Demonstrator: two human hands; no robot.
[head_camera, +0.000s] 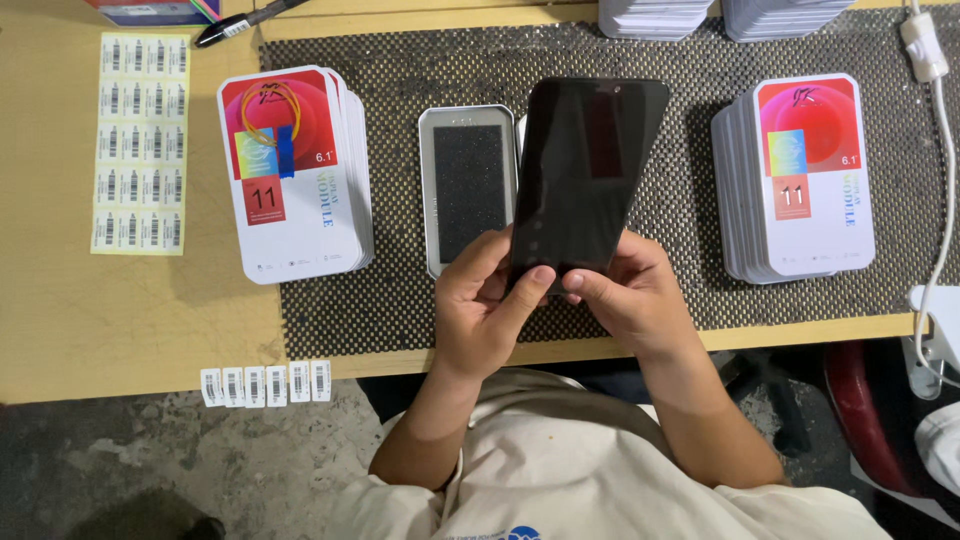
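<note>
A black phone screen panel (585, 175) is held upright over the dark mesh mat (400, 290), its glossy face toward me. My left hand (485, 305) grips its lower left edge, thumb pressed on the bottom of the glass. My right hand (635, 295) holds the lower right corner, thumb meeting the left one at the panel's bottom edge. Just behind the panel, an open grey tray (467, 185) with a black foam insert lies on the mat.
A stack of white rounded boxes (290, 175) with rubber bands on top stands left of the tray; a similar stack (800, 180) stands right. Barcode label sheet (142, 140), sticker strip (265, 384), a marker (245, 22), more stacks (720, 15) and a white cable (935, 170) lie around.
</note>
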